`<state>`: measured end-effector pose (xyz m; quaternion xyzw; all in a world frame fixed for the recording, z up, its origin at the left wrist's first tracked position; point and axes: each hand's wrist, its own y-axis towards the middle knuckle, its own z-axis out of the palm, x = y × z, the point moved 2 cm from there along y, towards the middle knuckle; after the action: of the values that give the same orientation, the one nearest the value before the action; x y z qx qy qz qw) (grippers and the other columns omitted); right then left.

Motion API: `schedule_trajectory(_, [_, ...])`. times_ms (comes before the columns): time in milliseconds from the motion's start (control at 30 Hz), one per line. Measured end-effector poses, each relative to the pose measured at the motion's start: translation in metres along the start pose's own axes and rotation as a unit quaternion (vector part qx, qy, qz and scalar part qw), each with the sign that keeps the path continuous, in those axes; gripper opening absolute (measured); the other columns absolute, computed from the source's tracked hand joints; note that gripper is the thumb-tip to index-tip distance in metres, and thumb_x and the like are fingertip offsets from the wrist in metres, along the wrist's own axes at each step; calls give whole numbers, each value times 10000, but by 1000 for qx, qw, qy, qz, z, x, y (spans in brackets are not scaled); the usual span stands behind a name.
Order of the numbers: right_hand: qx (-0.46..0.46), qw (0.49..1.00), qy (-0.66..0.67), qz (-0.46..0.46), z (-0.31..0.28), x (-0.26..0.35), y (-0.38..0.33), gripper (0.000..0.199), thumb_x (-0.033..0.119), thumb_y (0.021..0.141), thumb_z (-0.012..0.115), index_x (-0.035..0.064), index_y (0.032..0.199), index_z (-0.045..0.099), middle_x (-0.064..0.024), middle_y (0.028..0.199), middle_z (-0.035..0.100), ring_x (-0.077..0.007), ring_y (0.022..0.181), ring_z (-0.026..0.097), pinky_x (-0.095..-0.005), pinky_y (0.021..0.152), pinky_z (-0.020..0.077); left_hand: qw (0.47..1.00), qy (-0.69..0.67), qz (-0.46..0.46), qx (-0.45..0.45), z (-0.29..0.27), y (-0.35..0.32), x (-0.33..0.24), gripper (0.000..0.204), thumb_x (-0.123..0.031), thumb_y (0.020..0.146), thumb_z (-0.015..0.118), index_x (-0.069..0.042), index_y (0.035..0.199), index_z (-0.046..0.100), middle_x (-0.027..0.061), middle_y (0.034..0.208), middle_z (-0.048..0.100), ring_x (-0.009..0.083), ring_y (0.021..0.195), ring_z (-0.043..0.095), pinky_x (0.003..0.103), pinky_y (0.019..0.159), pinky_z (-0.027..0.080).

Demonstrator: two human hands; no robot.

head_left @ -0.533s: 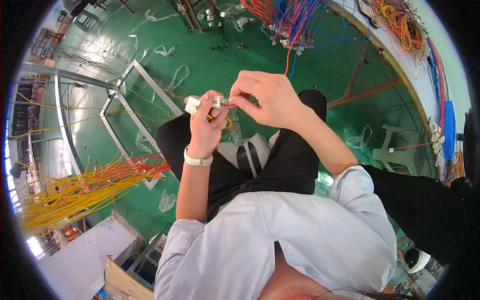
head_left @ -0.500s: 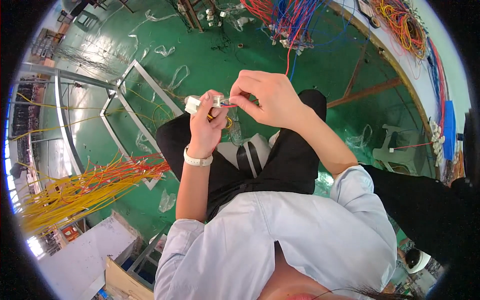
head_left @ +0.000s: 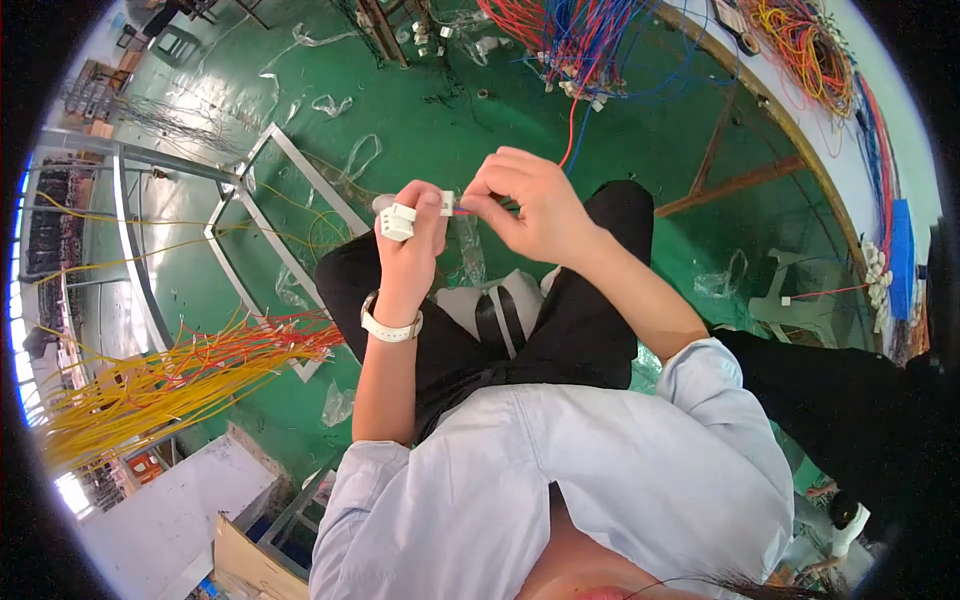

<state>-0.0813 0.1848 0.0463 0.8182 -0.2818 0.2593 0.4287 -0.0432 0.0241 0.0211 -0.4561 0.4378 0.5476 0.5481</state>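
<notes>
Above my lap my left hand (head_left: 412, 240) is closed, with a white band on its wrist. It grips a white multi-hole plastic connector (head_left: 397, 223) on its near side. A second, smaller white connector (head_left: 447, 204) sticks out past its fingertips, toward the right hand. Just to the right, my right hand (head_left: 530, 207) pinches thin red and blue wires (head_left: 462, 210) where they meet the smaller connector. Its fingers partly hide the wires. I cannot tell how far the wire ends sit inside.
Yellow and orange wire bundles (head_left: 180, 385) hang at the left beside a metal frame (head_left: 240, 180). Red and blue wires (head_left: 590, 45) with white connectors hang at the far side. A curved table edge (head_left: 815, 180) runs along the right, near a plastic stool (head_left: 790, 300). Another person (head_left: 845, 520) is at lower right.
My left hand has turned, so the larger connector now shows its holed face. The right hand has shifted slightly right and down, still pinching the wires. The person at lower right has moved.
</notes>
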Motion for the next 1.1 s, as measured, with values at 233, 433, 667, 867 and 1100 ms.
schedule_trajectory(233, [-41,992,102,69,8,-4,-15,66,80,829,657,15,843,656,-49,692,627,-131,610,569,-257,542,446,980,180,83,16,-6,0,-15,255,-219,948,543,-20,788,545,-65,613,398,15,561,327,218,477,234])
schedule_trajectory(433, [-109,969,109,194,30,19,-20,106,115,886,604,13,859,607,-68,622,566,-100,524,519,-270,475,413,993,-108,-23,-43,-4,-14,-2,235,-214,980,471,-14,1011,589,-40,770,501,5,566,355,168,445,214])
schedule_trajectory(667, [-42,966,199,159,112,62,-75,113,114,864,585,17,916,561,-151,773,592,-321,723,615,-377,615,482,973,-80,68,-206,-53,-99,45,166,-97,931,497,-38,779,531,-10,692,475,61,606,432,223,542,338])
schedule_trajectory(867, [290,955,16,64,175,44,-112,394,102,806,557,-16,1177,506,-181,912,593,-341,783,613,-420,687,501,825,-298,-253,-408,-127,-156,108,205,-254,984,470,-121,844,537,-81,533,271,30,424,219,210,365,186])
schedule_trajectory(1100, [-62,996,-28,-49,106,12,-44,283,-12,710,667,40,979,595,-138,1063,556,-340,977,555,-415,813,480,870,-490,-37,-37,-112,-48,62,301,-333,988,428,-83,1100,554,118,1176,608,255,1127,553,366,949,442])
